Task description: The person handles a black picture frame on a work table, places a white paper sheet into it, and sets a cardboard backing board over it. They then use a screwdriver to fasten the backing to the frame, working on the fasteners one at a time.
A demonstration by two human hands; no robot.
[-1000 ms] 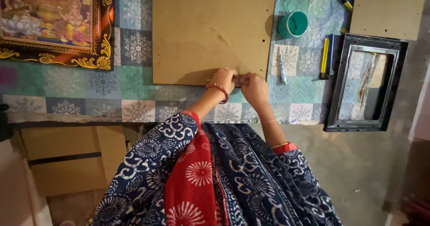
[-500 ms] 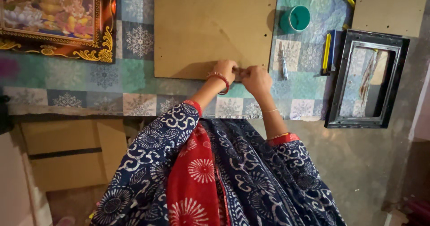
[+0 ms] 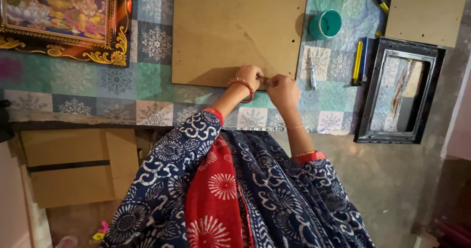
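Both hands met at the near edge of the brown backing board [image 3: 230,29], which lay flat on the counter [image 3: 98,88] over a snowflake-patterned cloth. Left hand [image 3: 249,76], red bangle at the wrist, rested on the board's bottom edge with fingers curled down. Right hand [image 3: 283,91] sat just beside it at 3 o'clock, fingers pinched closed toward the left hand. Something small sat between the two hands at the board edge; too small to tell what it was, and I couldn't tell which hand actually gripped it.

Around the board:
- 9 o'clock: gilt-framed devotional picture [image 3: 59,19], near the board but apart from it.
- 2 o'clock: teal cup [image 3: 325,24], just off the board's right edge.
- 3 o'clock: slim metal tool [image 3: 311,68] lying on the cloth, near the right hand, not touched.
- Farther at 3 o'clock: yellow-handled tool [image 3: 358,61], then an empty black picture frame [image 3: 400,88] overhanging the counter edge.
- 1 o'clock, far corner: second brown board [image 3: 424,12], well apart.

Below the counter at 7 o'clock: cardboard box [image 3: 73,164] on the floor.
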